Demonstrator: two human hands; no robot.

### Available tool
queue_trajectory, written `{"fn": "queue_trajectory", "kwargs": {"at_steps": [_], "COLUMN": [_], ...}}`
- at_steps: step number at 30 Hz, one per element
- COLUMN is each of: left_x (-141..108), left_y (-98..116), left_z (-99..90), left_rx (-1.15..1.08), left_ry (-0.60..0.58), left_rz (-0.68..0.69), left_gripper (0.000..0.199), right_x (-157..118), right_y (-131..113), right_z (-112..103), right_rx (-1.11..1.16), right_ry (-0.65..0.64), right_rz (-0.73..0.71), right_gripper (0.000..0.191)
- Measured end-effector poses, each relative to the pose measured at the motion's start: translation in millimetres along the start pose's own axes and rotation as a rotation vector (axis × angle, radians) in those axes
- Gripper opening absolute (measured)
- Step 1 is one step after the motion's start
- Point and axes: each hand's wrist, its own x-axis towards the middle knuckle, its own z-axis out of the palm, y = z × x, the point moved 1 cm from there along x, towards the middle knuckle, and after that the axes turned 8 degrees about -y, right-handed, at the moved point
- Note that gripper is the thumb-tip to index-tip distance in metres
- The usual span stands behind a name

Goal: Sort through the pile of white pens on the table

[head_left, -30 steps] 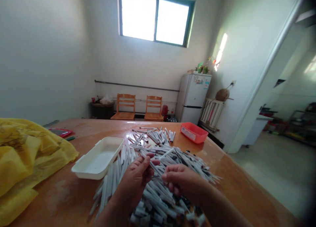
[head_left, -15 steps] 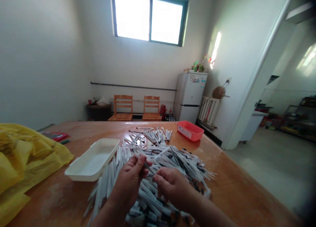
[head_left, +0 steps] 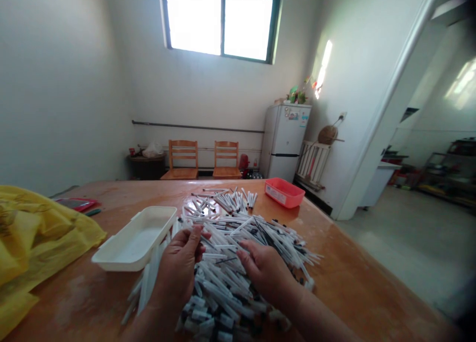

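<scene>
Over a large pile of white pens and pen parts (head_left: 219,282), many with black tips or clear caps, both my hands are held a short way apart. My left hand (head_left: 178,265) is closed, thumb against fingers, pinching a thin greyish pen (head_left: 208,241) that points right. Across from it, my right hand (head_left: 266,270) is closed too, thumb and index finger together. A thin dark stick (head_left: 226,260) shows near its fingertips; whether the hand holds it I cannot tell. The hands partly hide the pile.
A cream plastic tray (head_left: 107,263) stands left of the pile, and a red plastic basket (head_left: 284,193) behind it to the right. A yellow plastic bag (head_left: 55,238) covers the left of the wooden table (head_left: 353,282). Two chairs and a fridge (head_left: 286,139) stand beyond.
My hands have moved apart, the left one to the left and the right one slightly right. The thin pen that spanned them now shows only at my left fingertips.
</scene>
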Motion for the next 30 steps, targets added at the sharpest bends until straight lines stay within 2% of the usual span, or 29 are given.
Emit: {"fn": "queue_trajectory", "kwargs": {"at_steps": [4, 6, 10, 12, 20, 25, 30], "left_x": [-7.9, -11.1, -15.5, -17.0, -22.7, -21.7, -21.3], "left_y": [2.7, 3.4, -3.4, -8.5, -7.4, -9.1, -9.8], "left_z": [4.8, 7.6, 13.0, 14.7, 21.5, 23.1, 22.6], "left_rx": [0.304, 0.531, 0.893, 1.020, 1.314, 1.431, 1.432], "left_ry": [-0.093, -0.152, -0.297, -0.349, -0.355, -0.427, -0.463], "left_rz": [0.151, 0.284, 0.599, 0.673, 0.732, 0.639, 0.568], "left_gripper": [0.038, 0.036, 0.033, 0.035, 0.034, 0.034, 0.034], "right_x": [-5.1, -8.1, -11.2, -11.5, -7.0, -7.5, -10.4], "right_y": [-7.7, -13.3, -18.9, -18.4, -8.0, -7.2, -9.2], "right_z": [-4.2, -6.6, -10.5, -11.4, -12.7, -20.2, -28.4], "right_rx": [0.114, 0.189, 0.353, 0.394, 0.212, 0.173, 0.132], "right_ry": [0.103, 0.143, 0.146, 0.130, 0.092, 0.045, 0.001], "right_rz": [-0.043, -0.058, -0.050, -0.030, -0.009, -0.032, -0.048], "right_gripper": [0.021, 0.020, 0.028, 0.034, 0.037, 0.032, 0.021]}}
